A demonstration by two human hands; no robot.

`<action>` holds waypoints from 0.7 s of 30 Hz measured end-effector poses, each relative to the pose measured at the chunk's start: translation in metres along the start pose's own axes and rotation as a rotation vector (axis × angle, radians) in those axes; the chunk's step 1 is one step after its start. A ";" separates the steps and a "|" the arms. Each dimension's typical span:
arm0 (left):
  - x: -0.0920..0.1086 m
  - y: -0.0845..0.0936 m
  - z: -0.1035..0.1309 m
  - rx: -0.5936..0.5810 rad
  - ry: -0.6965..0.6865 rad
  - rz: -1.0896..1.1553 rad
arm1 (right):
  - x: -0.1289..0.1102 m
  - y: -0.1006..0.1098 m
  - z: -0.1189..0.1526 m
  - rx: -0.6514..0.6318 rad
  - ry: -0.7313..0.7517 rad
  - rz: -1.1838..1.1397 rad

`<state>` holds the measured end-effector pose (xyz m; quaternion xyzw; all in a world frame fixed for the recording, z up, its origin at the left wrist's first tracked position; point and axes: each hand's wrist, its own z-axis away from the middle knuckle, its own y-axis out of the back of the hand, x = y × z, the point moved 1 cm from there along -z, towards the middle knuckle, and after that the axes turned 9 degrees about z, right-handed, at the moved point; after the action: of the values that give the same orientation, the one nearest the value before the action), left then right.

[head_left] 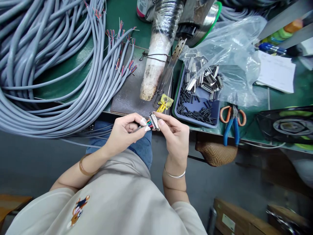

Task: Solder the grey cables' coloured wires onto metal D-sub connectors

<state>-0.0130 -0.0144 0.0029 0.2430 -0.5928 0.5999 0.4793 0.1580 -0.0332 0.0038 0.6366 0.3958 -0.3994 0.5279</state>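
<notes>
Just in front of the table edge, my right hand (174,128) pinches a metal multi-pin connector (154,121) between thumb and fingers. My left hand (128,130) is closed on thin coloured wires (148,123), with thumb and forefinger close to the connector's back. The wires reach the connector's pin side; whether each one is joined there is too small to tell. Grey cables (97,133) run leftward below my left hand. Beyond the connector, a soldering iron or similar rod (171,65) points down beside a yellow sponge piece (165,102).
A blue tray (218,111) holds metal connectors (207,78) and short black tubes (190,106). Pliers (233,120) overhang the table edge. Grey cable bundles (61,111) cover the left side. A wrapped duct (158,49), plastic bag (234,55), paper (276,71) and fan (288,125) stand around.
</notes>
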 end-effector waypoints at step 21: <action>-0.007 0.001 -0.020 0.083 -0.009 -0.018 | 0.022 -0.014 0.006 0.345 0.544 0.498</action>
<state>-0.0051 0.0024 -0.0075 0.2707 -0.5671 0.6186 0.4716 0.1529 -0.0353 -0.0217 0.8745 0.2821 -0.1370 0.3700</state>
